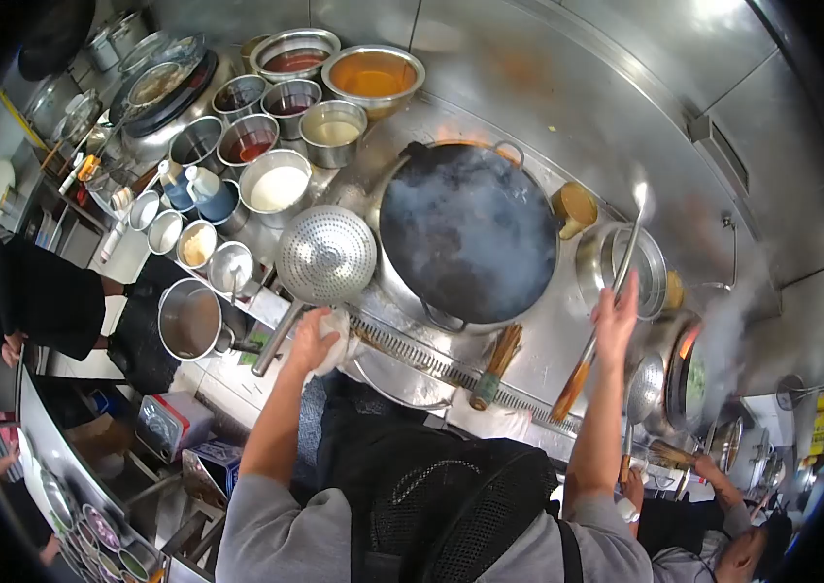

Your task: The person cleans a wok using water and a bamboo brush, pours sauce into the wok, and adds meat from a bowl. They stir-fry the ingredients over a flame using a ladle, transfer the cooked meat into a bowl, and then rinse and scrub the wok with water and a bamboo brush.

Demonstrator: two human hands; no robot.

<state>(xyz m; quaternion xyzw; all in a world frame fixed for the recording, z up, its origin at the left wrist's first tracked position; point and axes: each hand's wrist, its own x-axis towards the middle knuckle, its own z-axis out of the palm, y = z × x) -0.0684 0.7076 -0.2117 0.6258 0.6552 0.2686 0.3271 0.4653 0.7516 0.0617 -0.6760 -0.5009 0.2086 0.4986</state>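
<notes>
My left hand (313, 344) is closed on a crumpled white cloth (336, 342), beside the handle of a large perforated strainer (326, 255). To the right, my right hand (616, 319) has its fingers stretched out. It is at the shaft of a long-handled ladle (575, 387), whose wooden grip points toward me; whether skin and shaft touch is hard to tell. The ladle crosses a metal pot (662, 257). Between my hands sits a big black wok (468, 233), smoking, with flame at its back rim.
Metal pots of sauces, including an orange one (373, 76), crowd the left back. A bamboo brush (497, 367) lies on the front grate. A saucepan (188, 321) stands at left. Co-workers are at left (38, 282) and lower right (693, 525). Another flaming wok (689, 374) is at right.
</notes>
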